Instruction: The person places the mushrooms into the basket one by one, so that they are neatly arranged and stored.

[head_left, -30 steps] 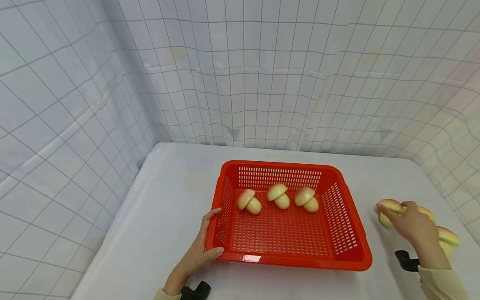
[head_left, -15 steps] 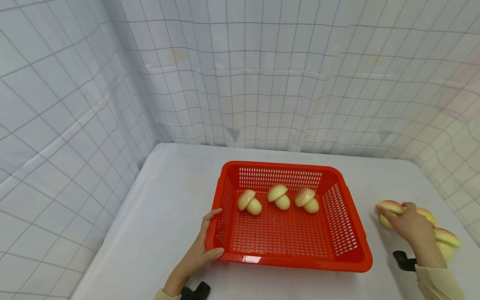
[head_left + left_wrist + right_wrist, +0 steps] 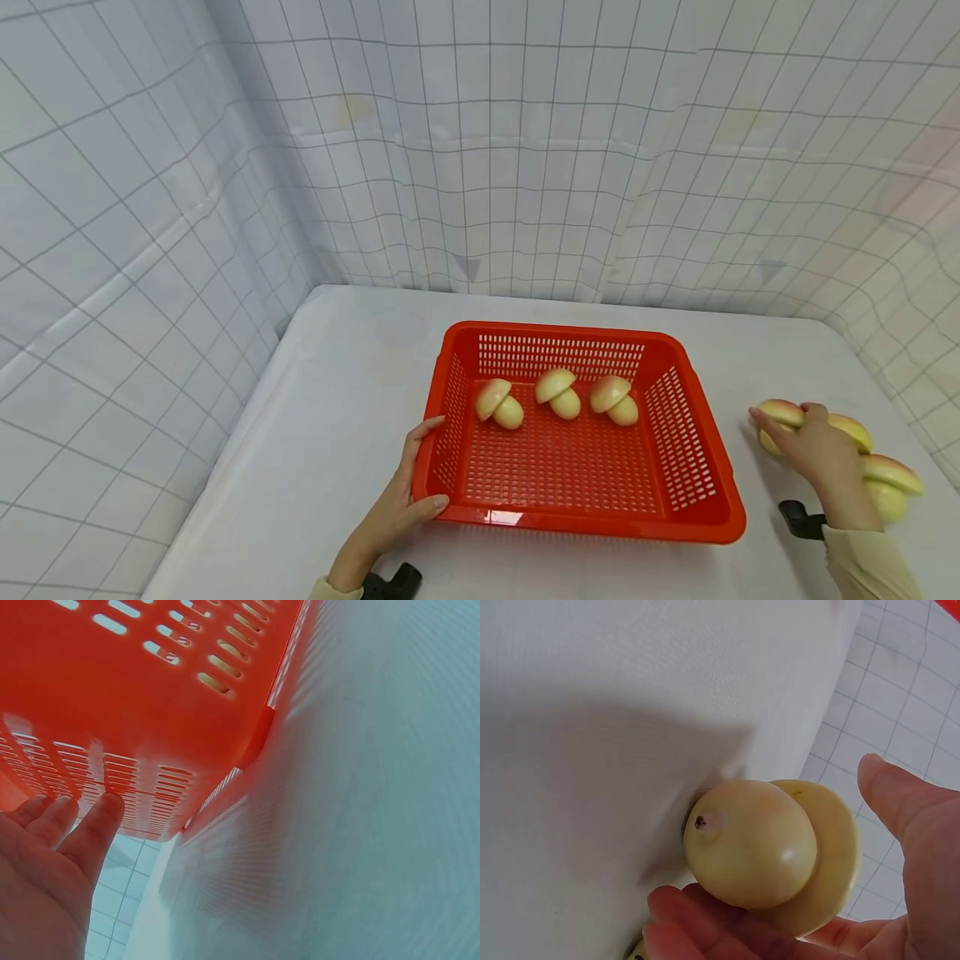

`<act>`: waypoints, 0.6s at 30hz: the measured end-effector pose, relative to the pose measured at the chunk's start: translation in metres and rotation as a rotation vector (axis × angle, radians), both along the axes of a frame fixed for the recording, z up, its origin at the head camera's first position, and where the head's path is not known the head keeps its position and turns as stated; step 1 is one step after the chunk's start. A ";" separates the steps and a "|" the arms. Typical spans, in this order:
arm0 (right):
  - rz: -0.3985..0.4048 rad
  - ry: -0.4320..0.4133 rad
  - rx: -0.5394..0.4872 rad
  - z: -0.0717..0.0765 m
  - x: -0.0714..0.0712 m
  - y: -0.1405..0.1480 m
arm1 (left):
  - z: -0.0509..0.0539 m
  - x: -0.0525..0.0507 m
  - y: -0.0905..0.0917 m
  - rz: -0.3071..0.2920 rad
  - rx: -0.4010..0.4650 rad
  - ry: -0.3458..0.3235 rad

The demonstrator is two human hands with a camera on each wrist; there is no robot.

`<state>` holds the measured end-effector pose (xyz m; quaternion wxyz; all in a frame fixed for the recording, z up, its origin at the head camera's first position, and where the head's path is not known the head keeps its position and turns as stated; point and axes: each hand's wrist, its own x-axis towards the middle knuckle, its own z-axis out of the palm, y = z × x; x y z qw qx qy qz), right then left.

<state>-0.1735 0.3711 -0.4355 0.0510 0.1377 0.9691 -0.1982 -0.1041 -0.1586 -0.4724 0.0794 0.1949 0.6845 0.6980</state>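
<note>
A red plastic basket with slotted walls stands mid-table in the head view. My left hand holds its near left corner, thumb on the rim; the left wrist view shows fingers against the outer wall. Inside lie three pale yellow mushrooms, left, middle and right. At the table's right side, my right hand is around another mushroom. Fingers lie along its stem in the right wrist view, while the thumb stands apart from the cap.
Two more mushrooms, one farther back and one nearer, lie right of my right hand. White cloth covers the table. A grid-patterned white curtain hangs behind and along both sides.
My right hand and forearm have shifted slightly left around the mushroom, uncovering more of the nearer mushroom at the right. My left hand, the basket and its contents have stayed put.
</note>
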 end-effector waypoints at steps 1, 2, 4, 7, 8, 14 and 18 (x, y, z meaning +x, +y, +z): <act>-0.001 0.010 -0.004 -0.001 0.000 0.000 | 0.000 0.000 0.000 -0.001 0.000 0.001; -0.003 0.018 -0.009 -0.002 0.000 -0.001 | 0.000 0.000 0.000 -0.003 0.001 0.004; -0.012 0.031 -0.016 -0.003 -0.001 -0.002 | 0.000 -0.001 0.000 -0.004 -0.001 0.006; -0.032 0.036 -0.027 -0.004 -0.001 -0.003 | -0.001 -0.001 0.000 -0.003 0.001 0.005; -0.038 0.034 -0.028 -0.004 -0.001 -0.004 | -0.001 -0.001 0.000 -0.004 0.003 0.005; -0.041 0.035 -0.028 -0.006 -0.001 -0.006 | 0.000 0.000 0.001 0.000 0.008 -0.004; -0.043 0.040 -0.024 -0.007 0.000 -0.006 | 0.001 0.001 0.001 0.011 -0.006 -0.012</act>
